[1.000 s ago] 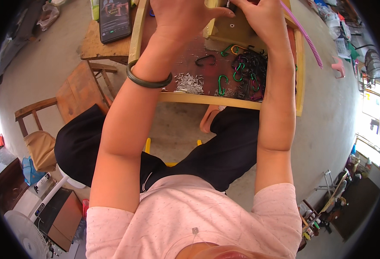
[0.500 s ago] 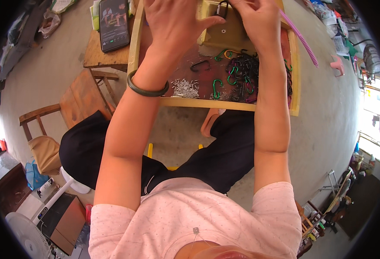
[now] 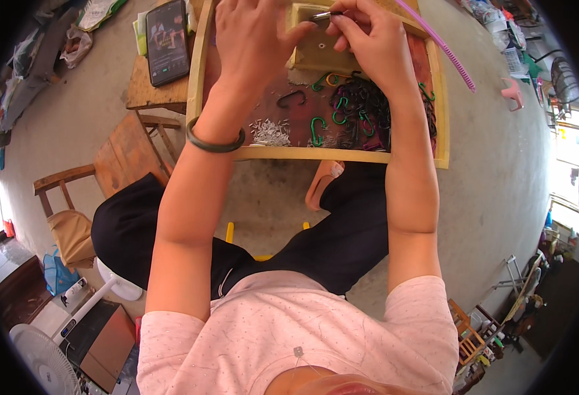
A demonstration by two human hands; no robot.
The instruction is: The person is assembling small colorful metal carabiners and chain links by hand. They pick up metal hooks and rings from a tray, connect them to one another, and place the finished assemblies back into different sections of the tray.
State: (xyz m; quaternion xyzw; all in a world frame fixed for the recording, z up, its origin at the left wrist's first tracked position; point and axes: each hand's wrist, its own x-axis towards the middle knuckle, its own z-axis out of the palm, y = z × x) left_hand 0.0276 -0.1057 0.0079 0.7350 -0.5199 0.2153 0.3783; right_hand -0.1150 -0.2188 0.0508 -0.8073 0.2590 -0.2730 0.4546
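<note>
A dark carabiner with a silvery part is pinched between the thumb and fingers of my right hand, near the top of the view. My left hand hovers just left of it, thumb stretched toward the carabiner and fingers apart; its fingertips are blurred. Whether the thumb touches the carabiner I cannot tell. Below the hands is a yellowish block with a small hole. In the wood-rimmed tray lie a pile of mostly black carabiners, a green carabiner and many small silver pins.
A phone lies on a wooden stool left of the tray. A pink coiled cord crosses the tray's right rim. Nearby on the left stands a wooden chair; a white fan is at lower left.
The carabiner has turned from showing its loop to lying nearly edge-on in my right hand. Both hands have shifted slightly, and the tray sits a little further left and up in view.
</note>
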